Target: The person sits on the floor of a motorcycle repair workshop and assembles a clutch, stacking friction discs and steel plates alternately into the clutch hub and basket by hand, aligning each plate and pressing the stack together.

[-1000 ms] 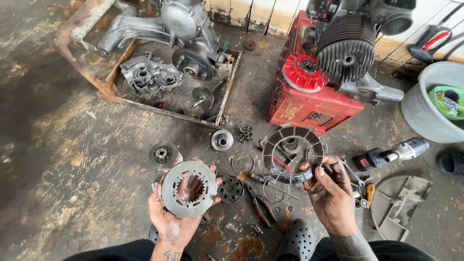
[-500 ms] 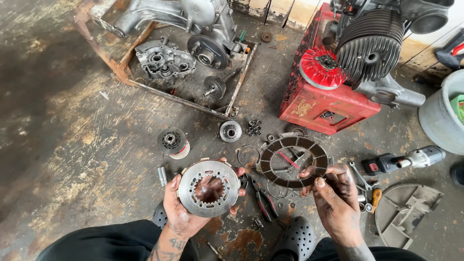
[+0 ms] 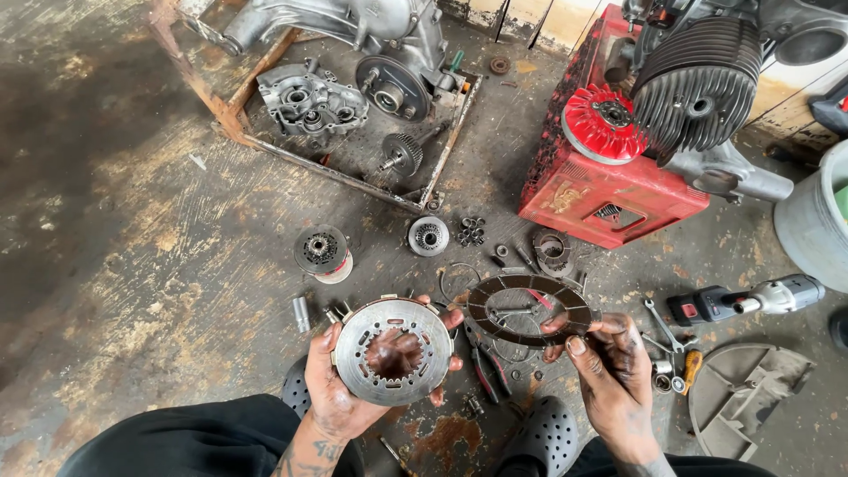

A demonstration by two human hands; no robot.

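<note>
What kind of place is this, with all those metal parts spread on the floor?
Most likely a small engine repair workshop. A finned engine sits on a red stand, an opened engine casing lies in a tray, and gears, wrenches and a power drill litter the stained concrete floor.

Bare steel clutch basket (image 3: 393,352) (dull, scuffed), dark matt friction ring (image 3: 527,308), rough stained concrete floor (image 3: 132,256), glossy red engine fan (image 3: 602,122)

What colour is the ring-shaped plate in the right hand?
Dark brown ring-shaped plate, in the right hand; head view.
</note>
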